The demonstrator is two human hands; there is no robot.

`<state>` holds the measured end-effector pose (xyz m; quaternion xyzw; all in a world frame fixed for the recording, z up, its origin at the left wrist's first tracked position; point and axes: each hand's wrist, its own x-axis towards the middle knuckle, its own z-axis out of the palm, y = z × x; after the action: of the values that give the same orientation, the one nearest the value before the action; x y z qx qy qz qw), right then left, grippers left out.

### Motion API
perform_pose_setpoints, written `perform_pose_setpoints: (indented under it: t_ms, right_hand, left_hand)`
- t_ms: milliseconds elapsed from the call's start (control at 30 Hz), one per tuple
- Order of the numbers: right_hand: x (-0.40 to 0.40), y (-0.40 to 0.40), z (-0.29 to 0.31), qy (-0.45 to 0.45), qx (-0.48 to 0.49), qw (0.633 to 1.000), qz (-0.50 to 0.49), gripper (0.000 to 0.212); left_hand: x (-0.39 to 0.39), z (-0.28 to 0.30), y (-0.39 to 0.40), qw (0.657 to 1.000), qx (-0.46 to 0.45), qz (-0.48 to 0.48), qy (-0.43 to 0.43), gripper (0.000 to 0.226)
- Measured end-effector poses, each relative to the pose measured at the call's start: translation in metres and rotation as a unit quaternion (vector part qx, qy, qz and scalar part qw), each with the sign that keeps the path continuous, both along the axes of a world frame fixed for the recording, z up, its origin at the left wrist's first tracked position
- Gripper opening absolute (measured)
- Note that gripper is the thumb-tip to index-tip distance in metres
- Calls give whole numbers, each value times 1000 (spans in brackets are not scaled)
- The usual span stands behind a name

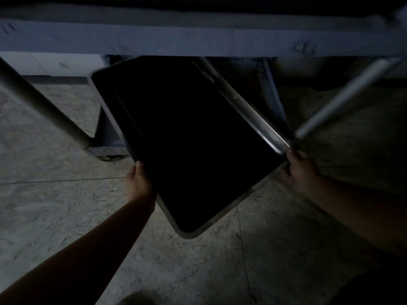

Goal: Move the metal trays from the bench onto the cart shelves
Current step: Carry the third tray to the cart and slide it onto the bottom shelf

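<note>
A large rectangular metal tray with a dark inside and a pale rim hangs tilted above the floor, its far end reaching under a grey shelf edge of the cart. My left hand grips the tray's left long rim near the close end. My right hand grips the right rim, just below a bright glint on the metal. Both forearms reach in from the bottom corners. The scene is very dim.
Two slanted metal tube legs of the cart, one on the left and one on the right, flank the tray. A small wheel sits on the floor at the left leg's base. Pale marbled floor tiles lie below.
</note>
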<state>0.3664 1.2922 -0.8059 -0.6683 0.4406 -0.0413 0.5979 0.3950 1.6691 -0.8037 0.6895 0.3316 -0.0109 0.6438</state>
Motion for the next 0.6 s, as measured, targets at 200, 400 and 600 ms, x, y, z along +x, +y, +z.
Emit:
perform_pose_setpoints:
  t_ms: [200, 400, 600]
  right_hand:
    - [63, 7, 12, -15, 17, 1000, -12, 20]
    - [94, 21, 4, -21, 11, 998, 56, 14]
    - [14, 67, -9, 111, -92, 982, 124, 36]
  left_hand:
    - [-13, -5, -6, 991, -136, 12, 1, 31]
    - [-5, 4, -39, 969, -246, -27, 25, 36]
    - [9, 14, -83, 951, -298, -81, 27, 30]
